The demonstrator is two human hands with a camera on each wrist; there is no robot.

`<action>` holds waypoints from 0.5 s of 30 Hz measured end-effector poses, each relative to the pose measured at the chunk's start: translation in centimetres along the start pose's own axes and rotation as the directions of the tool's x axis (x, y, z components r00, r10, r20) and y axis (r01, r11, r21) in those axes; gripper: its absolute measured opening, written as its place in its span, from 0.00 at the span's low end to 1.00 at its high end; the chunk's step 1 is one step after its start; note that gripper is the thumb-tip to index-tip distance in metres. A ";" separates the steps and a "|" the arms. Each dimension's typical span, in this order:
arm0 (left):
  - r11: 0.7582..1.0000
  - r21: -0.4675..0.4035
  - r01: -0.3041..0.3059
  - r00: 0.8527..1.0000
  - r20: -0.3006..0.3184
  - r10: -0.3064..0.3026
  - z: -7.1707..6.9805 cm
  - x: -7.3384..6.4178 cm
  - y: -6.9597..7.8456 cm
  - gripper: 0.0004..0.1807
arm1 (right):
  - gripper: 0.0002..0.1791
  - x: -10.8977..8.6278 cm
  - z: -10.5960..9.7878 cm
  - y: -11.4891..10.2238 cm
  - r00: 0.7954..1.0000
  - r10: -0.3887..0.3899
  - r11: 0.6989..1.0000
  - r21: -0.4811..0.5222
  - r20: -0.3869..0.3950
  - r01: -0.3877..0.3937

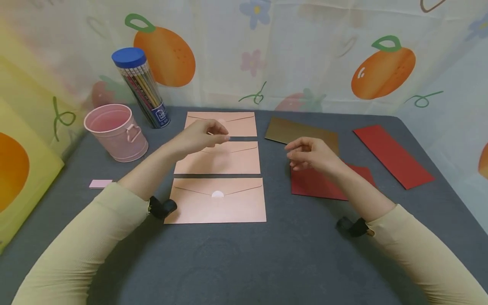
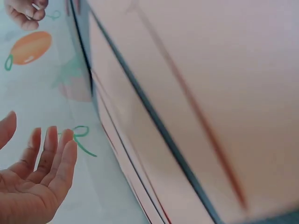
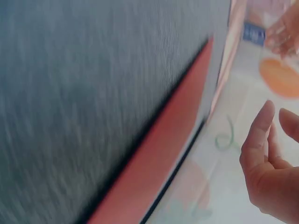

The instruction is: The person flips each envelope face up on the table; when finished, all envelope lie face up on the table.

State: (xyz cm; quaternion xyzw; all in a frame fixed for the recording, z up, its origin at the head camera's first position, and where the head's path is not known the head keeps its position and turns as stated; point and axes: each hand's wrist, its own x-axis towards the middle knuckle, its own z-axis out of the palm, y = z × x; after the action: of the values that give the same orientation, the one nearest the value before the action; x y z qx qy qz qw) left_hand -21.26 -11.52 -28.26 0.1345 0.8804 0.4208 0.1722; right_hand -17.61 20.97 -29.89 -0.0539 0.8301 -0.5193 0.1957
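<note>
Three pale pink envelopes lie in a column on the table: a front one [image 1: 219,209] with a white round seal [image 1: 217,194], a middle one [image 1: 238,163] and a back one [image 1: 240,127]. Over the middle and back ones hovers my left hand [image 1: 200,136], its relaxed fingers holding nothing; the left wrist view shows the same hand [image 2: 39,182] bare. My right hand [image 1: 314,156] hangs above a red envelope [image 1: 324,184] and near a brown-gold one [image 1: 301,130], covering part of both. In the right wrist view that hand [image 3: 271,172] has loosely bent fingers and nothing between them.
At the right lies another red envelope [image 1: 394,156]. A pink bucket [image 1: 122,137] and a blue-lidded tube of pencils [image 1: 146,93] stand at the back left. A small pink slip [image 1: 100,184] lies near the left sleeve. Fruit-printed cloth [image 1: 297,51] hangs behind the table [image 1: 244,262].
</note>
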 end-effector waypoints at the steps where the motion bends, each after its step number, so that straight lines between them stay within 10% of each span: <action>1: 0.999 -0.033 0.004 1.000 0.000 -0.004 0.1 0.3 0.4 0.20 | 0.23 0.0 -0.6 0.0 1.000 -0.005 1.000 0.002 -0.017 0.005; 15: 0.905 -0.415 0.096 0.995 0.061 -0.078 3.8 6.5 6.1 0.29 | 0.25 2.3 -8.5 1.2 0.975 0.077 0.995 0.074 -0.208 -0.062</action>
State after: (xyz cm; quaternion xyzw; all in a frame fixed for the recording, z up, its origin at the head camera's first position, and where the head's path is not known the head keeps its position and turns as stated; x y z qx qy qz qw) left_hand -24.95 -2.70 -26.97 0.0640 0.7716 0.5879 0.2343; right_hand -22.79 27.97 -28.26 0.0371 0.8297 -0.5424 0.1263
